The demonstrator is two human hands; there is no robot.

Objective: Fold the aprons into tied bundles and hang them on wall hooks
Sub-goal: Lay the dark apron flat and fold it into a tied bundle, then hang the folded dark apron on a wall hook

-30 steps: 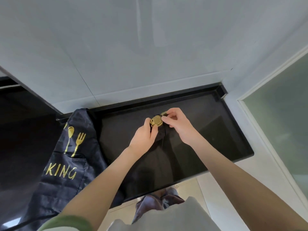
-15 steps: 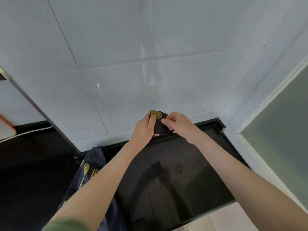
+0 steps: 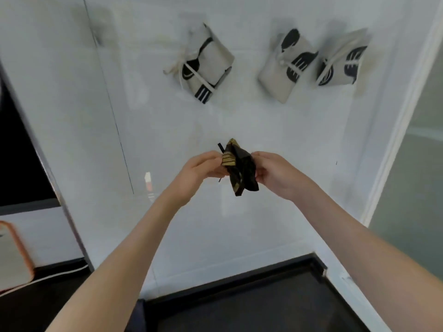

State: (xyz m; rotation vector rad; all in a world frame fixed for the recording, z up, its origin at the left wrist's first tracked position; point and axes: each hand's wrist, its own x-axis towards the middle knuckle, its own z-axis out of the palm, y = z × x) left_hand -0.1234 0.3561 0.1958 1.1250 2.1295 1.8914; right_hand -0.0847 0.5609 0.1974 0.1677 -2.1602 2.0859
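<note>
Left hand [image 3: 200, 170] and right hand [image 3: 275, 174] pinch a crumpled black, gold-printed apron bundle [image 3: 244, 179].

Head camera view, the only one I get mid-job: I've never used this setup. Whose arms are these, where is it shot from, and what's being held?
There is no machine here. A person wears one wide-angle camera on the head, so you look forward along their own bare arms. The left hand and right hand together grip a small folded black apron bundle with gold print, raised in front of the white tiled wall. Higher on that wall hang three cloth bundles with black prints, tied with pale cords: the left beige bundle, the middle beige bundle and the right beige bundle. Their hooks are hidden. At the bottom lies a glossy black countertop.
</note>
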